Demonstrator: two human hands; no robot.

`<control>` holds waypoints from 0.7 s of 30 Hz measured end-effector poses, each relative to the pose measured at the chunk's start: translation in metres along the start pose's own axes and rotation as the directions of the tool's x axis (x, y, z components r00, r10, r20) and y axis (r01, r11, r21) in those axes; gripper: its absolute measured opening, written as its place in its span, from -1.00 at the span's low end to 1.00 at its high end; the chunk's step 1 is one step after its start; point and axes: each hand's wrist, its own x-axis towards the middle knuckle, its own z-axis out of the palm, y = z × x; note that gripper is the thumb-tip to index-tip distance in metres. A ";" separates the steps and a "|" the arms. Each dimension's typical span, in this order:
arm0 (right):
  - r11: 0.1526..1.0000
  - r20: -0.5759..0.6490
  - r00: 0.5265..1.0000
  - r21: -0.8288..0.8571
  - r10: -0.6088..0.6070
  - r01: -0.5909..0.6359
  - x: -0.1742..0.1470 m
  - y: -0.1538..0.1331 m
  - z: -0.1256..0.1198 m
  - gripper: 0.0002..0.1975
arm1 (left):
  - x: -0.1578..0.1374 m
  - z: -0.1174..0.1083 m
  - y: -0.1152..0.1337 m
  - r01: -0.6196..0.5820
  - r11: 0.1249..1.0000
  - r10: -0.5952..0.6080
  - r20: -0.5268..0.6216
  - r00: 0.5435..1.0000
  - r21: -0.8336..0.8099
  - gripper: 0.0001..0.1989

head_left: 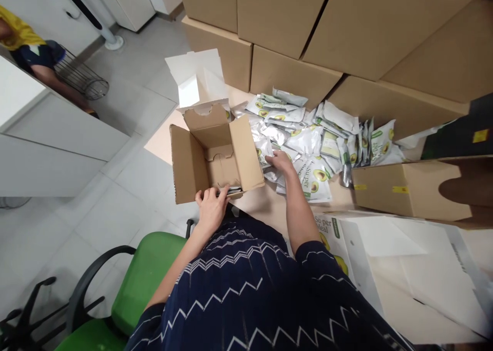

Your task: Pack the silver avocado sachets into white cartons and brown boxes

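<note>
Brown carton (210, 158): left hand's fingers (209, 193) hold its near edge; right hand's fingers (270, 159), partly curled, touch avocado-printed pouches (306, 138), grip unclear; tugging one may make others slide.

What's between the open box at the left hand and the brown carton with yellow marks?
The head view shows a heap of avocado-printed packets there, with the right hand among them.

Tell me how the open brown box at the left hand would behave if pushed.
The box would probably slide rather than roll, given its flat sides. It looks light for its size, with thin cardboard walls. Its flaps may bend, since they stick out.
</note>
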 end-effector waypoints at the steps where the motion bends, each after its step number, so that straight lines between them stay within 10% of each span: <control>1: 0.998 -0.045 0.999 0.060 -0.008 0.011 -0.003 0.000 -0.005 -0.62 | 0.001 -0.001 0.000 0.000 1.000 0.000 0.012 1.000 0.001 -0.64; 12: 0.845 -0.597 0.740 0.184 -0.310 0.502 -0.097 -0.085 -0.110 -0.63 | 0.000 -0.006 0.003 -0.010 0.993 0.020 0.080 0.997 -0.117 -0.67; 15: 0.757 -0.443 0.743 0.191 -0.502 0.625 -0.103 -0.118 -0.100 -0.64 | 0.001 -0.007 0.002 -0.016 0.993 0.026 0.078 0.997 -0.118 -0.67; 21: 0.725 0.247 0.688 0.109 -0.682 0.680 -0.073 -0.157 -0.022 -0.67 | 0.000 -0.005 0.002 -0.032 0.997 0.038 0.074 0.997 -0.074 -0.66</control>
